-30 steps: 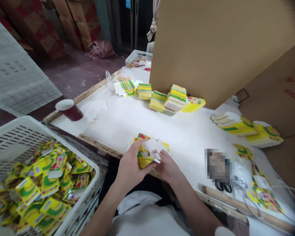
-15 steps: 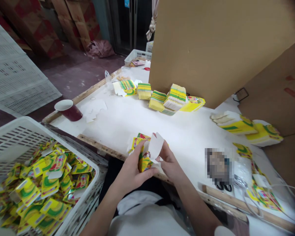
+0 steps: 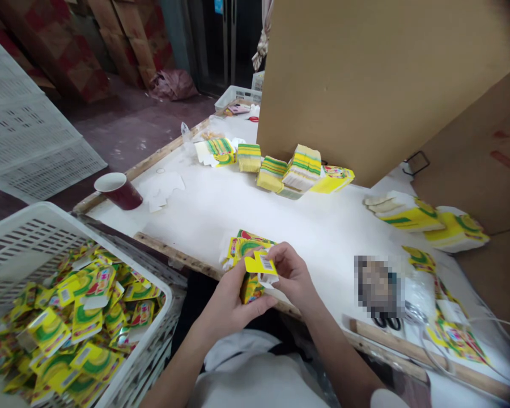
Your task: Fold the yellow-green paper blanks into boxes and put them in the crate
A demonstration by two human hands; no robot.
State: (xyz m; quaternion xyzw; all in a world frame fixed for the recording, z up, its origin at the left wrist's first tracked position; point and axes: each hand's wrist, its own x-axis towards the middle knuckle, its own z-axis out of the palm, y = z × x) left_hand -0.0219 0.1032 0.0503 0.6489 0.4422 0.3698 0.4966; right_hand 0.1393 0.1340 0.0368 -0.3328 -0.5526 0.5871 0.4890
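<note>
Both hands meet at the near edge of the white table (image 3: 221, 204). My left hand (image 3: 232, 303) is closed around a small yellow and green printed carton (image 3: 255, 280), gripping its lower part. My right hand (image 3: 291, 275) pinches the carton's top flap, which shows yellow with a barcode and lies folded over. Just beyond my fingers, a few flat printed carton blanks (image 3: 246, 247) lie on the table.
A white slatted basket (image 3: 38, 224) at my left holds several folded yellow cartons. A dark red cup (image 3: 119, 191) stands near the table's left edge. Stacks of flat blanks (image 3: 289, 170) lie at the back by a large cardboard sheet (image 3: 365, 73). More blanks (image 3: 425, 218) sit at the right.
The white flap that stood up between my hands has been folded down over the carton, so its yellow barcode side now faces up. Both hands stay at the table's near edge.
</note>
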